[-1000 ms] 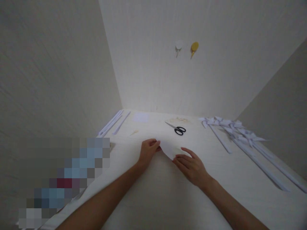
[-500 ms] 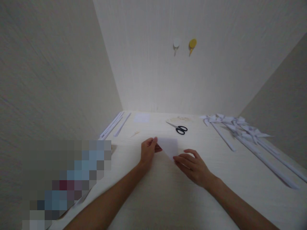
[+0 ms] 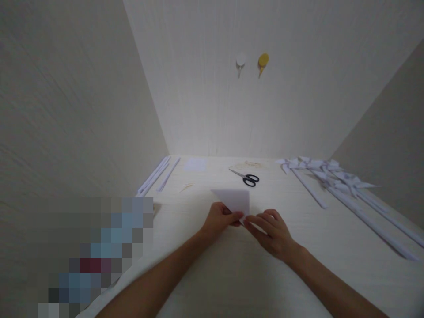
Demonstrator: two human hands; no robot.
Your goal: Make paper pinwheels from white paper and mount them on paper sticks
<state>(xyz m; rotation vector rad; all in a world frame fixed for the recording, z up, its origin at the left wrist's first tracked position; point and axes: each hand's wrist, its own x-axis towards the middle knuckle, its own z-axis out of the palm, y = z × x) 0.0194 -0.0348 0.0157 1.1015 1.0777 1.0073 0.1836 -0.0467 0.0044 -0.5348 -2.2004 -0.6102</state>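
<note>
Between my two hands is a white sheet of paper (image 3: 236,199), folded into a triangle with its slanted edge toward me. My left hand (image 3: 222,218) pinches that slanted edge near the lower right corner, thumb on top and fingers beneath. Close beside it, my right hand (image 3: 270,229) has its fingertips closed on the same lower corner. Beyond the paper lies a pair of scissors (image 3: 248,177) with black handles, blades pointing left.
A flat white sheet (image 3: 195,164) lies at the back left, near rolled paper sticks (image 3: 154,176). Paper pinwheels (image 3: 331,172) on sticks are piled at the right. Small thin pieces (image 3: 186,187) lie on the white table (image 3: 212,274). Two hooks (image 3: 263,59) hang on the wall.
My left hand has slid from the paper's upper left corner down along the slanted edge to the lower corner, beside my right hand. My right hand stays at that corner.
</note>
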